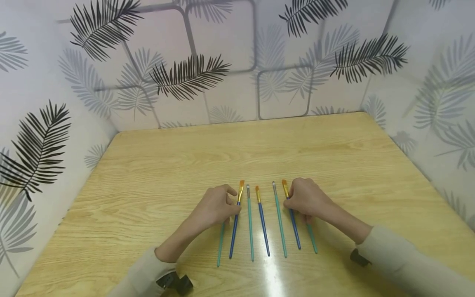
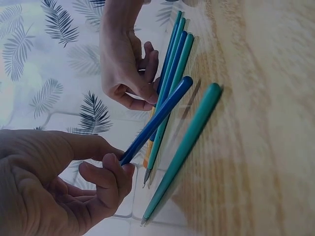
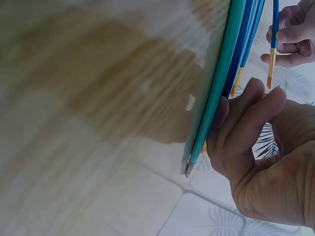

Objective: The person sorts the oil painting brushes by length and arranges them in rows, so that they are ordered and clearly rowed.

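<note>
My left hand (image 1: 219, 207) pinches a slim blue paintbrush (image 1: 234, 235) between thumb and fingers. In the left wrist view this blue brush (image 2: 162, 113) is raised off the table at its handle end. On the other side, my right hand (image 1: 309, 198) pinches another blue paintbrush (image 1: 294, 229) near its gold ferrule; the fingertips are partly hidden. A teal paintbrush (image 1: 221, 245) lies just left of the left hand's brush. Another teal paintbrush (image 1: 311, 238) sticks out from under the right hand, its upper part covered.
Between the hands lie a teal brush (image 1: 250, 231), a blue brush (image 1: 264, 225) with orange bristles, and a second teal brush (image 1: 280, 225), roughly side by side. They rest on a wood-grain table (image 1: 230, 152). A leaf-patterned wall covering (image 1: 230, 97) stands behind the table.
</note>
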Tool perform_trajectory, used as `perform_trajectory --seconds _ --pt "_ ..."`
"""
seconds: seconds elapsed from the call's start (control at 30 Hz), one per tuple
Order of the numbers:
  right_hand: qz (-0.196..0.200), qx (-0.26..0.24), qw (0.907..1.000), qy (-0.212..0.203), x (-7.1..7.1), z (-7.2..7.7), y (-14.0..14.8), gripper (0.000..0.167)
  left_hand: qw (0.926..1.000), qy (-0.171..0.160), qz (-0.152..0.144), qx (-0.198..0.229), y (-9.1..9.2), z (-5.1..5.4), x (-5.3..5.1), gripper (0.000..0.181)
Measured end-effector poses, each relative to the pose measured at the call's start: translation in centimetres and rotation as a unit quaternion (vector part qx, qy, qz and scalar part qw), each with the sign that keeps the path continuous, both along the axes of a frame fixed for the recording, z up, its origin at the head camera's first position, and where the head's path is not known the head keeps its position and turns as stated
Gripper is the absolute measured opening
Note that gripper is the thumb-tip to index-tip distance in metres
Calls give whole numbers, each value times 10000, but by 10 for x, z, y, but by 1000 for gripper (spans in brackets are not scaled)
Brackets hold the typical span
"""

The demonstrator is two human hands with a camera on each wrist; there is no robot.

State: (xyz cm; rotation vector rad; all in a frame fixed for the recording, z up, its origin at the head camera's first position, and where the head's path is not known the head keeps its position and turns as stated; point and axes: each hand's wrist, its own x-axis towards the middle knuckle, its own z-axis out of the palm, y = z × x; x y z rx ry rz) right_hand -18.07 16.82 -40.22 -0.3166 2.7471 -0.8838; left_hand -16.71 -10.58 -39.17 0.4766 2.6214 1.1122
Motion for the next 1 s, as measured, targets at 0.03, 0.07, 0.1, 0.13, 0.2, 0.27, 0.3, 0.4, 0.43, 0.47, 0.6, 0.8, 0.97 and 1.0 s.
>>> perform_trajectory --seconds 0.03,0.07,0.1,0.13,0.2,0.27,0.3,0.4,0.43,0.47,0.6,0.8,0.97,1.0 --pt "14 10 10000 4 0 0 0 42 10000 -6 8 1 0 0 0 43" --pt "2 46 10000 -7 0 1 -1 42 10000 -23 13 4 0 0 0 43" --pt "6 67 10000 -4 0 0 -1 42 10000 -36 23 8 1 0 0 43" --pt "-6 84 10000 -14 1 1 -1 43 10000 -47 30 11 1 0 0 43" --pt "3 133 9999 9 1 1 -2 45 10000 -59 28 20 1 0 1 44" --pt "42 170 9998 64 2 1 -2 47 10000 -52 19 13 1 0 1 43" --pt "67 176 9998 89 3 1 -3 48 10000 -52 21 16 1 1 1 43" --pt "131 168 9997 109 3 2 -3 48 10000 -62 35 15 1 2 1 43" --pt "150 157 9997 111 3 2 -3 47 10000 -68 41 13 1 2 1 43" --pt "160 159 9997 109 3 2 -3 45 10000 -74 48 15 1 2 1 43" --pt "185 173 9996 91 3 1 -3 43 9999 -90 67 11 1 2 1 43" --pt "205 209 9995 67 2 3 -3 42 9999 -73 -5 78 0 2 2 44" --pt "250 132 9996 59 2 3 -1 41 10000 -48 -7 73 0 2 2 44" --pt "248 111 9996 44 2 3 0 41 10000 -48 9 69 0 3 2 44"
